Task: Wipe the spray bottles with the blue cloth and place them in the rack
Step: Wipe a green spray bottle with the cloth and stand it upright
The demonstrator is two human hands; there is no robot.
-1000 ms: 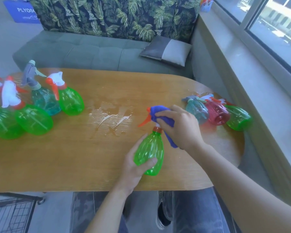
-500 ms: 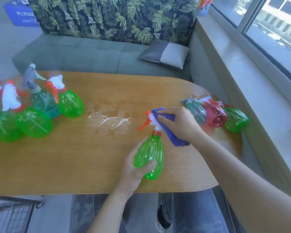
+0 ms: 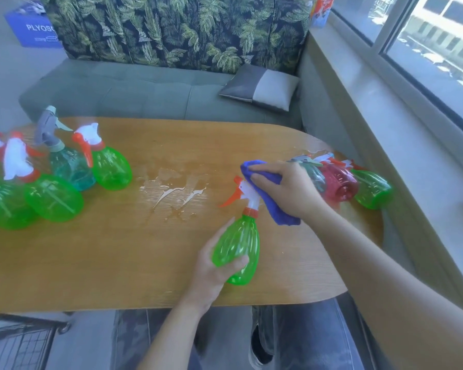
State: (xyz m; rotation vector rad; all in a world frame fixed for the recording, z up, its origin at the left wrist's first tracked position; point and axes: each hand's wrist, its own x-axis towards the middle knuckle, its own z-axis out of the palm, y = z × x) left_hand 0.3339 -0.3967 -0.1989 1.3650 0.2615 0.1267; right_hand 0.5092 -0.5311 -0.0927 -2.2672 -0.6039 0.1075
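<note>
Gripping the green bottle point(image 3: 237, 245) low on its belly, the left hand point(image 3: 211, 268) steadies it near the counter's point(image 3: 118, 263) front edge; the right hand point(image 3: 286, 190) presses the cloth point(image 3: 275, 209) to its head. Likely light, thin-walled, slippery when wet: hold the belly.
</note>
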